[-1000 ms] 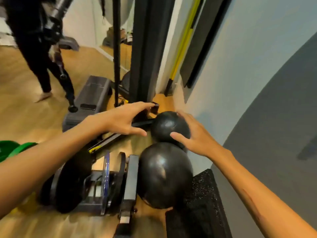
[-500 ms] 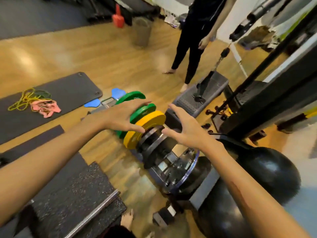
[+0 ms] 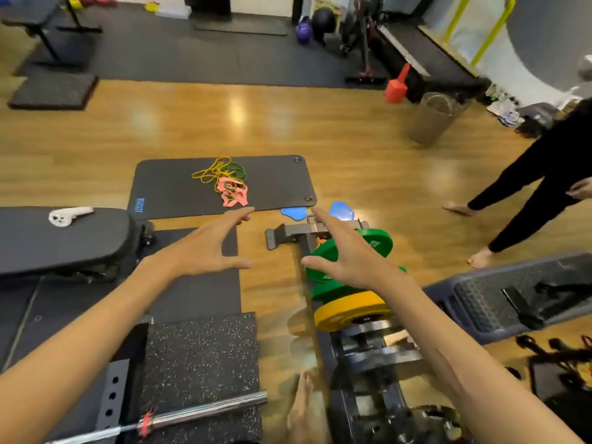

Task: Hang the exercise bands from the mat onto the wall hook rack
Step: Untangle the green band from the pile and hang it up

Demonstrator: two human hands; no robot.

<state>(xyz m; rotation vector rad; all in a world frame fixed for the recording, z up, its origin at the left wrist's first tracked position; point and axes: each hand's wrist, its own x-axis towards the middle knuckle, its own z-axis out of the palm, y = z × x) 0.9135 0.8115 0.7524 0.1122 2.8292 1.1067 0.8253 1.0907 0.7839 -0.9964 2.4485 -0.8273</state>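
both empty hands hover; tangled exercise bands overlap indistinctly.

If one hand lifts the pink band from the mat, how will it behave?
The pink band will probably hang limp, since it lies in loose folds. It overlaps the yellow band and green band, so these may snag and come up too. It looks thin, likely light.

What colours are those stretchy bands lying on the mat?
Yellow, green and pink bands, tangled on the dark mat; head view.
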